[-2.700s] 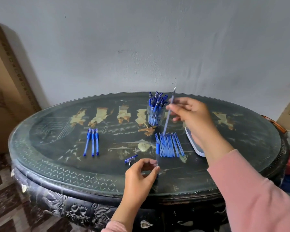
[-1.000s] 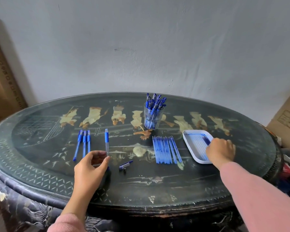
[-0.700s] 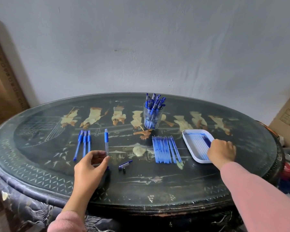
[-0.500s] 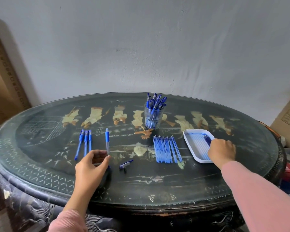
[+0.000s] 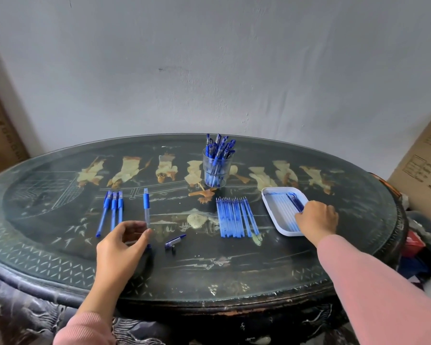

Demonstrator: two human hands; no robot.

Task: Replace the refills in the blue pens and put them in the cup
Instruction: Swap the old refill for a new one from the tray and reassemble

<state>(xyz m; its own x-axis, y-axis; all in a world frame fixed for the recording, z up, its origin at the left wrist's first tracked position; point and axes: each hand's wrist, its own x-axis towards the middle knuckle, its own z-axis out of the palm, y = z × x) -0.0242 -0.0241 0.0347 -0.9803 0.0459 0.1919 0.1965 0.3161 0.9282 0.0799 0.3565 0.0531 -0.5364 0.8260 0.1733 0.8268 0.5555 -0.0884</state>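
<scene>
Dark lacquered tabletop (image 5: 234,270) against a grey wall, left hand (image 5: 121,245) pinching a pen barrel (image 5: 146,207) upright, loose pen cap (image 5: 175,241) just beside, right hand (image 5: 316,219) curled over the white tray (image 5: 270,210), grip unclear, refills (image 5: 234,217) between, cup (image 5: 215,170) of blue pens behind.

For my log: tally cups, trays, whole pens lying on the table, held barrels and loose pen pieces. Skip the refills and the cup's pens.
Cup: 1
Tray: 1
Pens lying: 3
Barrel, held: 1
Pen piece: 1
Total: 7
</scene>
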